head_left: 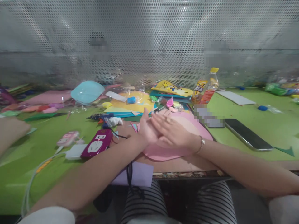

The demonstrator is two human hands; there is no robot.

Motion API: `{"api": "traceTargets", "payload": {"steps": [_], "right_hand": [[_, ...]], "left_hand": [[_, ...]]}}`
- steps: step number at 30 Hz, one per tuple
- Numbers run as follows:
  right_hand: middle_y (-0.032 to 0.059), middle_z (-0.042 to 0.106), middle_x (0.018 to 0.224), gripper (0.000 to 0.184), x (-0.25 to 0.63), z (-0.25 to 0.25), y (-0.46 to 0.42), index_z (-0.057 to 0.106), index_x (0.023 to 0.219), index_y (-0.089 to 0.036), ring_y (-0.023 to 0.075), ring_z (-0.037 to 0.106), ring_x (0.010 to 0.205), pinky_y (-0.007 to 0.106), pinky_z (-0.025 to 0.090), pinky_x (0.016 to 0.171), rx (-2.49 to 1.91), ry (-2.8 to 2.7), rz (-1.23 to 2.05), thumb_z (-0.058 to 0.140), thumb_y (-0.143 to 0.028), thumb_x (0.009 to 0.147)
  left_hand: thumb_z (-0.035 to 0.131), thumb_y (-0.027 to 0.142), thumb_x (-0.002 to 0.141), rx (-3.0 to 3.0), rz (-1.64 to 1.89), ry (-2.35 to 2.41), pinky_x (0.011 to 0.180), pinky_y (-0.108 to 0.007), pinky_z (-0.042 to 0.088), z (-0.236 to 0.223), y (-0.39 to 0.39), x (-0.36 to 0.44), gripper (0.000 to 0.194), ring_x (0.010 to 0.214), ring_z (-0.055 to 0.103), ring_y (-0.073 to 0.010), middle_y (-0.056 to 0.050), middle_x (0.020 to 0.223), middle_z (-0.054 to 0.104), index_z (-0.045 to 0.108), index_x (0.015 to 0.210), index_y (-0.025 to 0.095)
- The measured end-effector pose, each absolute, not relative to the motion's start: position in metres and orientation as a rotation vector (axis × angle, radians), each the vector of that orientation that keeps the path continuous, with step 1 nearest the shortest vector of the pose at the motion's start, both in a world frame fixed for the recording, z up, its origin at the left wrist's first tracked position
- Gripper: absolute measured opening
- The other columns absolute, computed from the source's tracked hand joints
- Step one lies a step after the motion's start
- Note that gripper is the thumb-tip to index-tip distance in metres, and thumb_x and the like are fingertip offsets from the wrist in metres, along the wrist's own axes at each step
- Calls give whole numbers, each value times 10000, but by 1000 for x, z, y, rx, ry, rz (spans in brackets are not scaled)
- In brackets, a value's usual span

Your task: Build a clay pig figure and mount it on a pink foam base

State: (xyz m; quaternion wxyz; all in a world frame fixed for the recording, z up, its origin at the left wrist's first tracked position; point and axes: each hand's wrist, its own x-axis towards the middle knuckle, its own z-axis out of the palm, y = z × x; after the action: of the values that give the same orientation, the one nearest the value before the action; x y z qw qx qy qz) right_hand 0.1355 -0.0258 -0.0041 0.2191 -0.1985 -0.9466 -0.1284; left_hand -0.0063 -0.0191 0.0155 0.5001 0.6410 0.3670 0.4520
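Note:
My left hand [147, 129] is turned palm up over a pink paper shape [198, 124], with its thumb raised. Across its palm lies my right hand [171, 129], its straight fingers pressed together, with a ring and a bracelet on. The two palms are closed against each other. Whatever is between them, if anything, is hidden. Just beyond the hands are a pink clay packet [170, 102] and a blue clay lump [131, 100]. A white clay lump in plastic [115, 121] lies left of my left hand.
A purple power bank [99, 143] with a white cable lies left. A phone [249, 134] lies right, near a tilted drink bottle [205, 88]. Behind stand a yellow decorated cutout [172, 89] and a blue sheet [87, 91]. Another person's hand [14, 130] is at far left.

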Motion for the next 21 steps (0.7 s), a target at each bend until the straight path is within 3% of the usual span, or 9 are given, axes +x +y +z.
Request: {"api": "traceTargets", "payload": {"steps": [3,7,12,17,21], "right_hand": [[169,42,1518,688,139,-3,-22,-62,1451,-50,241,15,1400,471,168,1126,-623,-2539,-332,209,-435,950],[170,136,1507,681,140,-4,-21,-18,1457,-51,221,45,1400,441,190,1127,-397,-2710,-341,219,-439,950],[160,28,1519,675,144,-4,-17,-90,1452,-85,244,23,1399,498,159,1121,-630,-2552,-359,222,-416,953],[140,127,1513,687,142,-3,-26,-19,1462,-83,224,66,1400,442,154,1137,-426,-2731,-297,234,-455,944],[118,76,1522,647,145,-1,-24,-24,1466,-116,221,51,1401,461,137,1134,-676,-2525,-312,237,-410,952]], "left_hand": [[182,674,805,1223,954,592,949,-489,374,15,-19,-6,753,1256,409,-306,-147,1257,543,477,1252,145],[185,707,786,890,933,414,985,-438,359,15,-18,-6,799,1284,378,-300,-159,1269,533,507,1215,114],[182,722,780,847,919,432,962,-489,376,17,-18,-7,777,1261,413,-317,-129,1279,542,492,1244,181],[201,724,779,811,979,432,1034,-394,330,16,-16,-7,782,1323,339,-244,-103,1364,468,499,1231,160],[221,705,789,816,972,394,1032,-454,320,17,-16,-6,741,1319,341,-271,-100,1342,496,515,1220,179]]}}
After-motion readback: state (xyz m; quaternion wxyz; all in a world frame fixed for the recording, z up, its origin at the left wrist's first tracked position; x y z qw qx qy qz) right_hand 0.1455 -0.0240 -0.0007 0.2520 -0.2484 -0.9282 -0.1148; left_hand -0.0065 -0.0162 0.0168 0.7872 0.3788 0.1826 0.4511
